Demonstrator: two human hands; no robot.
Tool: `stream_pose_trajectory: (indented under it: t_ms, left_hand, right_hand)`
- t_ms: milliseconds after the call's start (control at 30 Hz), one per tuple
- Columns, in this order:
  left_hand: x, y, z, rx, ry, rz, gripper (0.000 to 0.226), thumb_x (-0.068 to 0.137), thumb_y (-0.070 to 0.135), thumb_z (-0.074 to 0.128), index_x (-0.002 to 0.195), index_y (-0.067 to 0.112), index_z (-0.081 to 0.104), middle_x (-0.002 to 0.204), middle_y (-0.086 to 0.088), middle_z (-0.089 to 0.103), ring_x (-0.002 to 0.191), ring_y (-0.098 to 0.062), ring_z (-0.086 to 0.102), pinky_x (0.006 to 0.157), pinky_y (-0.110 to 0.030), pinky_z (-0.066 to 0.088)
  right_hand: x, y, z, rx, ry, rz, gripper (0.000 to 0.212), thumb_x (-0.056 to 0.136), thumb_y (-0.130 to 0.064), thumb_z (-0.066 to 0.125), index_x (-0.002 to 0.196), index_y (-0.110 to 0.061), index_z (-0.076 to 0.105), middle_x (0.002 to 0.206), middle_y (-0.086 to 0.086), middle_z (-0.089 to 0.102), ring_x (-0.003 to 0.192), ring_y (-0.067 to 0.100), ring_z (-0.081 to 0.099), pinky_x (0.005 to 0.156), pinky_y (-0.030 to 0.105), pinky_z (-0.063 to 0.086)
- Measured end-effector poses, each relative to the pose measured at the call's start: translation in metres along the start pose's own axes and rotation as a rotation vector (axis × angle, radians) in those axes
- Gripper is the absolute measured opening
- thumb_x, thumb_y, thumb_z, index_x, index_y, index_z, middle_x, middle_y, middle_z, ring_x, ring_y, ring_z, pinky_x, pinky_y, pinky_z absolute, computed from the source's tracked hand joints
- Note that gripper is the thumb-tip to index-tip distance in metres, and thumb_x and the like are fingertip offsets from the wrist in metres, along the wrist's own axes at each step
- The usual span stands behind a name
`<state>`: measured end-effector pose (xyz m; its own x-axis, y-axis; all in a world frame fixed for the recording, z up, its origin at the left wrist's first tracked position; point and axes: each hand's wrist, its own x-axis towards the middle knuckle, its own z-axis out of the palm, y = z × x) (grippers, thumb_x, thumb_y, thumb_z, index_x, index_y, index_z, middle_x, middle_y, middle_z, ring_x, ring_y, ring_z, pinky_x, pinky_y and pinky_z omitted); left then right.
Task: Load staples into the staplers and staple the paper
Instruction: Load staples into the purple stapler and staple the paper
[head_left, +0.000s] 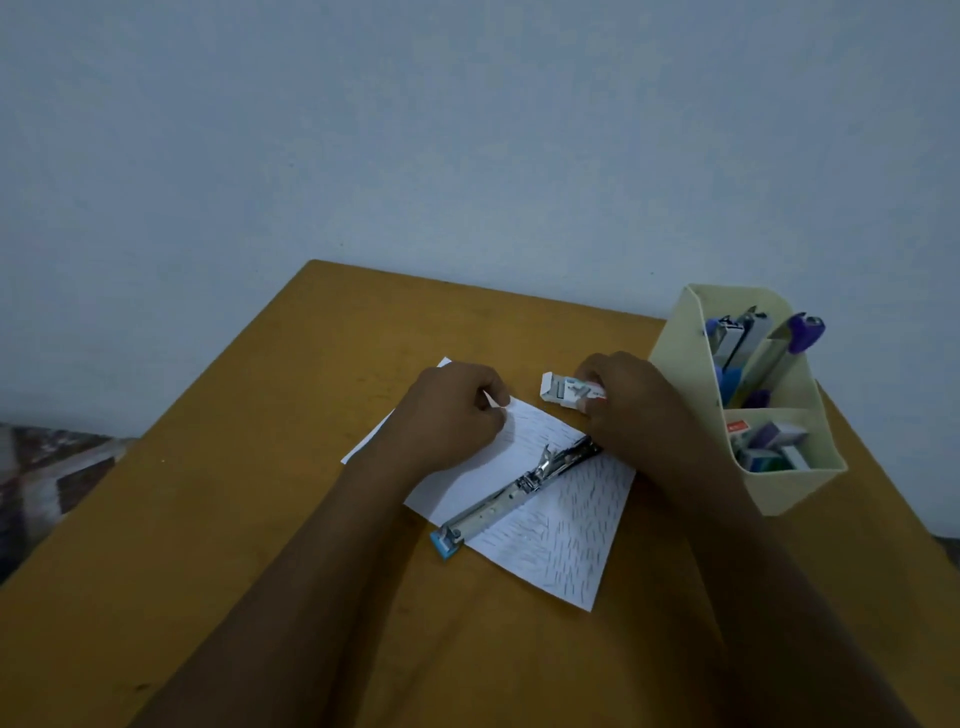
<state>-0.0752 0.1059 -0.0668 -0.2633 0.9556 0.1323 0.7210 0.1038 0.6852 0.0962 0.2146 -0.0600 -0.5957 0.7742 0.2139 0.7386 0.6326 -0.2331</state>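
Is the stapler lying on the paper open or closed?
Open. The stapler lies unfolded flat along the paper, its metal rail and spring bared.

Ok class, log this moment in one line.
stapler: open on paper | right hand: holds staple box | left hand: curled over paper

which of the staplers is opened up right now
The stapler lying flat on the paper, with its metal rail exposed and a light blue end. The other staplers stand upright in the cream organizer.

I have one view only, head-worn. It looks forward and down, close over the worktop (260, 519), wall (467, 130) above.
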Motion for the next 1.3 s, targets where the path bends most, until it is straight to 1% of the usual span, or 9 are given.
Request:
stream_pose_trajectory:
  t_ms: [100, 167, 300, 500, 633, 733, 867, 1000, 1300]
  left_hand:
    - [-0.002, 0.0, 0.002, 0.004, 0.091, 0.025, 0.016, 0.089, 0.025, 0.063, 0.104, 0.022, 0.066, 0.088, 0.004, 0.067, 0.069, -0.007, 0.055, 0.065, -0.023, 0.038]
    - [-0.004, 0.003, 0.003, -0.049, 0.182, 0.053, 0.023, 0.088, 0.035, 0.064, 0.109, 0.024, 0.062, 0.086, 0.006, 0.066, 0.071, -0.009, 0.059, 0.061, -0.026, 0.042]
    - [-0.007, 0.011, 0.006, -0.163, 0.254, 0.091, 0.036, 0.087, 0.045, 0.062, 0.116, 0.024, 0.056, 0.081, 0.007, 0.066, 0.067, -0.007, 0.062, 0.061, -0.03, 0.05]
    - [-0.01, 0.013, 0.01, -0.238, 0.239, 0.136, 0.022, 0.089, 0.023, 0.062, 0.11, 0.023, 0.057, 0.071, 0.003, 0.066, 0.058, -0.006, 0.063, 0.055, -0.039, 0.055]
    - [-0.01, 0.011, 0.005, -0.299, 0.227, 0.129, 0.017, 0.09, 0.007, 0.055, 0.103, 0.018, 0.057, 0.067, -0.001, 0.065, 0.055, -0.01, 0.066, 0.053, -0.041, 0.056]
    - [-0.009, 0.008, 0.005, -0.257, 0.216, 0.186, 0.014, 0.09, 0.01, 0.054, 0.094, 0.021, 0.062, 0.07, 0.001, 0.067, 0.057, -0.013, 0.066, 0.052, -0.041, 0.055]
    - [-0.009, 0.004, 0.007, -0.127, 0.242, 0.271, 0.021, 0.085, 0.018, 0.051, 0.092, 0.022, 0.071, 0.065, 0.013, 0.062, 0.054, -0.012, 0.062, 0.049, -0.035, 0.05]
    - [-0.008, 0.004, 0.009, 0.012, 0.282, 0.346, 0.023, 0.085, 0.019, 0.052, 0.094, 0.022, 0.073, 0.081, 0.006, 0.071, 0.059, -0.006, 0.059, 0.054, -0.023, 0.046]
    - [-0.009, 0.006, 0.013, 0.052, 0.263, 0.34, 0.023, 0.085, 0.024, 0.052, 0.098, 0.021, 0.072, 0.091, 0.007, 0.068, 0.063, -0.008, 0.061, 0.058, -0.024, 0.047]
  right_hand:
    - [-0.008, -0.002, -0.002, -0.021, 0.111, -0.203, 0.029, 0.08, -0.018, 0.05, 0.102, -0.003, 0.062, 0.096, 0.017, 0.059, 0.086, 0.033, 0.052, 0.072, 0.034, 0.033]
    - [-0.014, -0.008, -0.01, 0.064, 0.138, -0.224, 0.032, 0.078, -0.019, 0.05, 0.105, -0.004, 0.061, 0.098, 0.014, 0.057, 0.087, 0.029, 0.05, 0.071, 0.031, 0.035]
    - [-0.026, -0.012, -0.015, 0.031, 0.302, -0.481, 0.016, 0.086, -0.013, 0.051, 0.099, -0.005, 0.056, 0.097, 0.009, 0.056, 0.086, 0.02, 0.045, 0.07, 0.03, 0.04]
    - [-0.037, -0.019, -0.003, 0.074, 0.284, -0.437, 0.027, 0.074, -0.007, 0.06, 0.101, -0.005, 0.059, 0.096, 0.013, 0.061, 0.086, 0.024, 0.055, 0.072, 0.027, 0.037]
    - [-0.034, -0.015, 0.001, 0.184, 0.199, -0.313, 0.034, 0.08, -0.015, 0.055, 0.112, -0.007, 0.059, 0.106, 0.01, 0.058, 0.092, 0.02, 0.053, 0.075, 0.026, 0.035]
    - [-0.035, -0.015, 0.003, 0.21, 0.193, -0.311, 0.034, 0.08, -0.015, 0.054, 0.113, -0.007, 0.059, 0.107, 0.01, 0.058, 0.092, 0.014, 0.047, 0.077, 0.027, 0.035]
    - [-0.036, -0.014, 0.004, 0.172, 0.226, -0.332, 0.035, 0.077, -0.01, 0.058, 0.111, -0.005, 0.06, 0.106, 0.011, 0.06, 0.091, 0.023, 0.055, 0.075, 0.028, 0.037]
    - [-0.037, -0.013, 0.004, 0.163, 0.252, -0.34, 0.036, 0.075, -0.001, 0.066, 0.11, -0.004, 0.06, 0.105, 0.012, 0.06, 0.091, 0.026, 0.057, 0.074, 0.027, 0.036]
    - [-0.041, -0.017, -0.002, 0.012, 0.343, -0.431, 0.042, 0.052, 0.01, 0.084, 0.089, 0.002, 0.067, 0.09, 0.015, 0.065, 0.078, 0.032, 0.064, 0.068, 0.033, 0.05]
